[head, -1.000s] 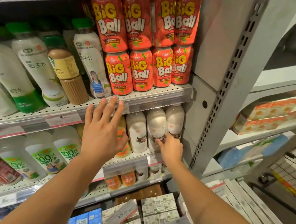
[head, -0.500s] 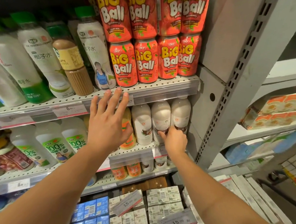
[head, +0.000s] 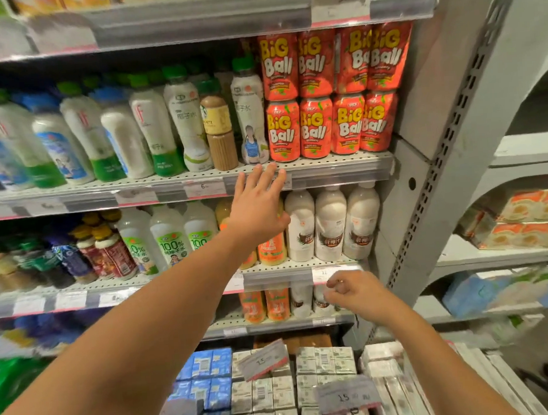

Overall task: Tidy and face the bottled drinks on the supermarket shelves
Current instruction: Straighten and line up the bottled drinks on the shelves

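We reach our left hand [head: 256,212] up with fingers straight and spread, the fingertips [head: 257,171] at the front lip of the upper drinks shelf [head: 334,168], just below the red Big Ball cans [head: 332,125]; the palm hangs in front of an orange-labelled bottle [head: 272,249] on the shelf below, and we cannot tell whether it touches anything; our right hand [head: 356,290] sits lower, fingers loosely curled and holding nothing, just in front of the price strip [head: 280,279] of the middle shelf; above it three white coconut-milk bottles [head: 331,224] stand upright side by side at the right end of that shelf, brown labels facing out; left of the orange-labelled bottle stand pale bottles marked 100% [head: 170,236], and further left dark and red-labelled bottles [head: 108,252], blurred; on the upper shelf the Big Ball cans stand stacked two high in a row of four, labels forward; beside them a tall white bottle with a green cap [head: 249,112], a brown latte bottle [head: 218,127], then a run of white bottles with green and blue caps [head: 114,130] leaning at mixed angles; below us lie small carton packs [head: 268,390] in blue and white with price cards [head: 262,360] propped on them; a grey perforated upright [head: 449,164] closes the bay on the right.
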The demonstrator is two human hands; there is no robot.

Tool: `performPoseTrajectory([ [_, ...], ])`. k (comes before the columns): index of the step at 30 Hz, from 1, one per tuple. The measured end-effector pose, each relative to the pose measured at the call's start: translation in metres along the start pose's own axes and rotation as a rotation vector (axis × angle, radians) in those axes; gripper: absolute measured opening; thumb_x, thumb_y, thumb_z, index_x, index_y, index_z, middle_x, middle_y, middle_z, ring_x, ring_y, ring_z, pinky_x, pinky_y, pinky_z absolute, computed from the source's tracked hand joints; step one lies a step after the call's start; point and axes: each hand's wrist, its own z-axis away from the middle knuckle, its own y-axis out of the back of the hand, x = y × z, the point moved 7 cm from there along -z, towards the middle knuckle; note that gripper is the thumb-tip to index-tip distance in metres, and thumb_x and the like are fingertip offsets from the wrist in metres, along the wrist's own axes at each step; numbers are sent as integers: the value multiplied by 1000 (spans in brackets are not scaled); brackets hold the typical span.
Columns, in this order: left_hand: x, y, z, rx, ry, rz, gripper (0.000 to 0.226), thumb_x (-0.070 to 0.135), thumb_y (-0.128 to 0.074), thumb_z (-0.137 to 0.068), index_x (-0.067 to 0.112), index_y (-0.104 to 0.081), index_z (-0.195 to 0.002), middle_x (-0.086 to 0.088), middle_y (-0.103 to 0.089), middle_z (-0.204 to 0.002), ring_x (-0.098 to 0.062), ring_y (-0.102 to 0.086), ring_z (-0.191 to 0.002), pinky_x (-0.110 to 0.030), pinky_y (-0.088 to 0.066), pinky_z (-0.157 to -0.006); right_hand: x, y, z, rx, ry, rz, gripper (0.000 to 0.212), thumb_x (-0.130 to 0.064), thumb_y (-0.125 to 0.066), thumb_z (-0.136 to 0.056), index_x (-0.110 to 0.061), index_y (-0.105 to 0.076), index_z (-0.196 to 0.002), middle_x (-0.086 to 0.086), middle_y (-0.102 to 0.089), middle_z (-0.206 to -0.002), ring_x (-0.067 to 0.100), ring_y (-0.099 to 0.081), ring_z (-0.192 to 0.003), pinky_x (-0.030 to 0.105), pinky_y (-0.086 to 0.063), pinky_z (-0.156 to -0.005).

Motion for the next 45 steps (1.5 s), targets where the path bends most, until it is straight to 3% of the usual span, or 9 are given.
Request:
performPoseTrajectory([
  [3,4,19,-6,-145,-3,-10,77,50,-51,-93,22,-25,-159,-6,-13,-169,-32,-13,-154,-56,-19,-122,-13,9,35,-56,49,-90,23,-50,-72,-88,-36,-69,-106,-5,-74,-97,16,-71,-98,40,-58,-89],
  [6,8,44,4,-181,-35,28,49,46,-51,-92,25,-58,-135,-5,-54,-144,-32,-51,-130,-48,-49,-99,-22,23,53,-10,66,-103,27,-49,-73,-89,-33,-69,-111,-2,-77,-99,12,-72,-95,42,-59,-89],
  [9,3,55,29,-149,-36,139,41,43,-50,-92,22,-66,-124,-1,-67,-124,-27,-61,-113,-43,-55,-88,-36,29,61,46,80,-119,22,-40,-70,-94,-30,-68,-113,-10,-76,-95,2,-71,-86,36,-60,-84],
  [12,-23,55,51,-126,-9,138,46,44,-52,-91,25,-62,-132,2,-64,-131,-24,-61,-116,-43,-56,-90,-58,30,62,75,110,-108,20,-37,-69,-95,-29,-67,-114,-11,-75,-96,3,-70,-82,33,-61,-79],
  [17,-97,60,76,-70,128,110,56,44,-56,-92,27,-49,-144,1,-54,-145,-26,-50,-129,-44,-52,-96,-106,45,44,175,185,-100,27,-41,-71,-93,-35,-65,-119,-16,-71,-101,-1,-68,-90,33,-58,-88],
  [24,-169,60,90,68,152,95,53,41,-58,-93,27,-49,-143,0,-50,-149,-26,-43,-137,-45,-46,-105,-197,71,13,355,281,11,58,-53,-65,-87,-35,-52,-141,-15,-67,-118,-2,-66,-92,34,-53,-88],
  [31,-218,35,86,131,114,47,66,44,-65,-87,28,-42,-146,-2,-44,-153,-26,-36,-143,-46,-32,-116,-281,96,-31,575,325,213,66,-39,-66,-94,-25,-41,-153,0,-56,-147,24,-56,-129,45,-47,-107],
  [40,-235,13,80,353,72,99,62,51,-59,-78,25,-55,-135,-2,-52,-139,-27,-46,-125,-46,-29,-109,-327,104,-77,693,257,373,59,-37,-66,-94,-24,-45,-148,1,-51,-145,22,-58,-125,37,-46,-98],
  [45,-234,14,81,383,38,128,63,49,-62,-77,22,-56,-134,-5,-52,-140,-29,-47,-124,-48,-28,-108,-365,116,-93,692,285,344,60,-27,-67,-94,-23,-44,-148,-2,-44,-148,12,-70,-88,40,-52,-96],
])
